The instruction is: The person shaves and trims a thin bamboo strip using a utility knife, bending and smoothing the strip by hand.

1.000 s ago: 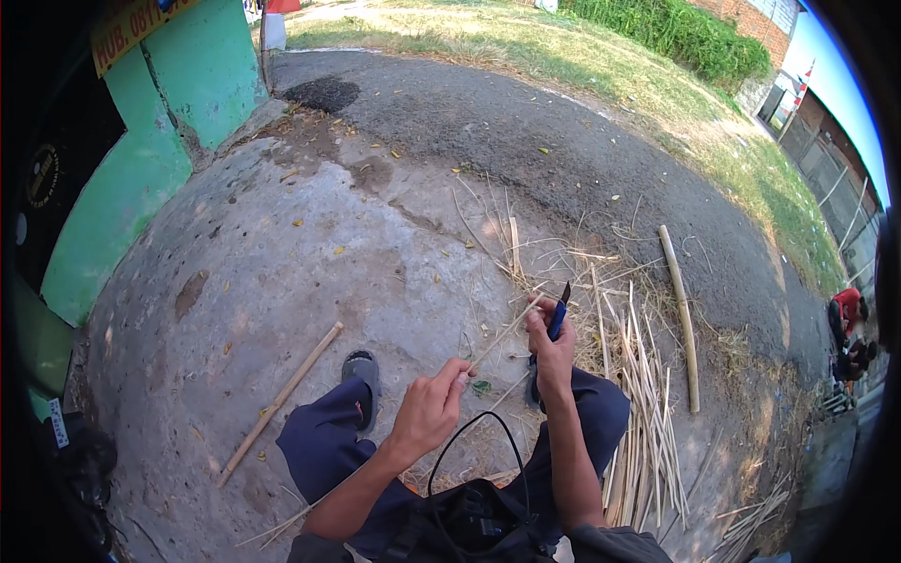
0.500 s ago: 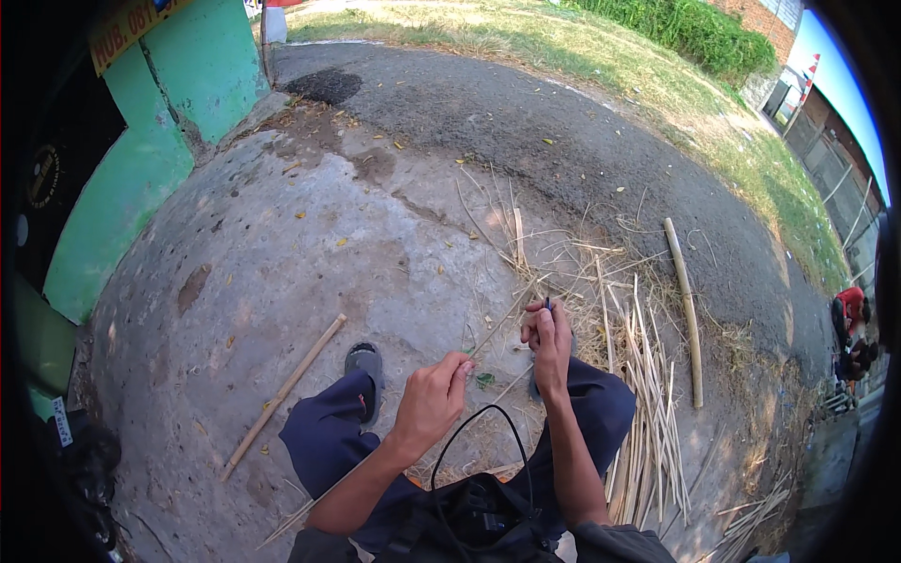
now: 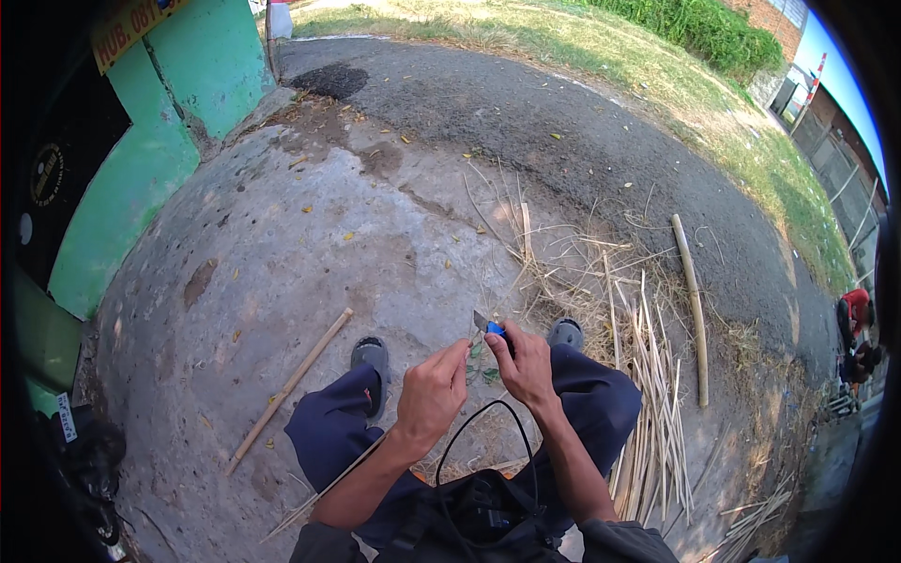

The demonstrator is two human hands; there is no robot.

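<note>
My left hand [image 3: 432,396] is closed in a pinch on a thin bamboo strip [image 3: 324,493], which trails back past my left forearm to the lower left. In my right hand [image 3: 527,366] is a blue utility knife [image 3: 495,328], its short blade pointing up and left. The blade stands close to my left fingertips; whether it touches the strip I cannot tell. Both hands are in front of my knees, a small gap between them.
Split bamboo strips [image 3: 652,413] lie piled beside my right leg, with shavings [image 3: 582,272] ahead. One bamboo pole [image 3: 692,310] rests farther right, a thinner stick [image 3: 291,389] on the left. A green wall [image 3: 141,178] rises at left; a person in red [image 3: 854,314] is far right.
My right hand has come left and down toward my left hand, and the knife's blade now shows. The strip stretch that ran between the hands is no longer seen.
</note>
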